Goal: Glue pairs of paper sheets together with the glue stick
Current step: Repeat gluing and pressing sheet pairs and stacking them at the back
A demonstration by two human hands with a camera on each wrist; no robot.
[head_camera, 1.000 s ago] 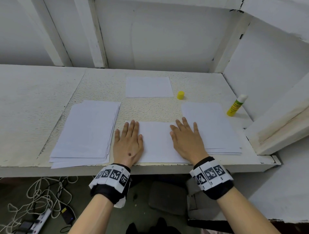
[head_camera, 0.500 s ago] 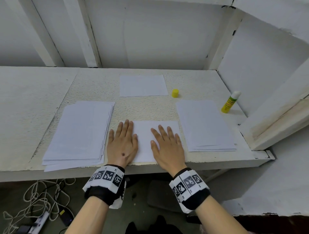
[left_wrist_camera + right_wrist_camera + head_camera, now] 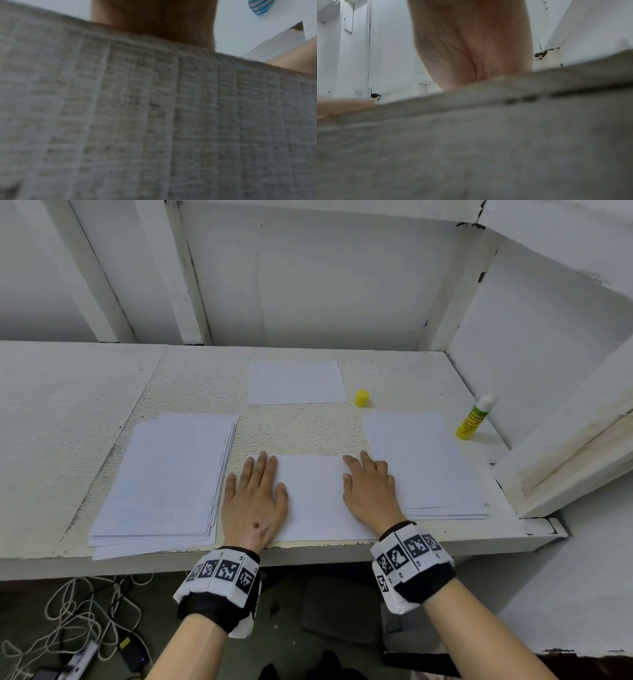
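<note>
Hands flat: left hand (image 3: 253, 501) and right hand (image 3: 370, 491), fingers spread, press white paper pair (image 3: 315, 498) at counter (image 3: 301, 433) front, probably glued. Uncapped yellow glue stick (image 3: 475, 417) stands right; stacks remain.

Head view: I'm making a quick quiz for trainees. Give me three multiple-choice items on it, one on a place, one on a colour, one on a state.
1. Where does the glue stick stand?
A. far right, beside the wall
B. on the left stack
C. in the left hand

2. What colour is the loose cap?
A. red
B. yellow
C. blue

3. How are both hands placed?
A. gripping the glue stick
B. raised off the table
C. flat on the middle sheet

Answers:
1 A, it stands past the right stack.
2 B, plainly yellow.
3 C, left hand and right hand press it with straight fingers.
</note>
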